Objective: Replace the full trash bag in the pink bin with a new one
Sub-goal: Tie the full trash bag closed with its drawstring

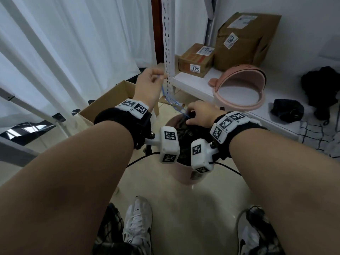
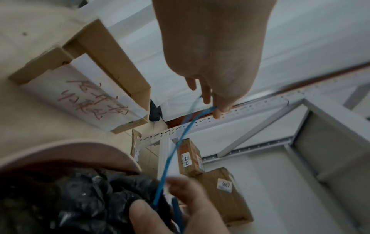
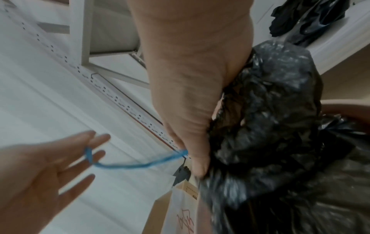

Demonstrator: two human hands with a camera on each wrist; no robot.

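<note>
The pink bin stands on the floor between my forearms, mostly hidden by the wrist cameras; its rim curves over the full black trash bag. My right hand grips the gathered neck of the black bag at the bin's far side. A blue drawstring runs from that neck up to my left hand, raised above and left of the bin. The left hand's fingertips pinch the drawstring, which loops over a finger. The bin's pink lid lies on the white shelf.
An open cardboard box sits on the floor left of the bin. A perforated rack upright rises just beyond my left hand. Parcels and black bundles lie on the low shelf. White curtains hang at left.
</note>
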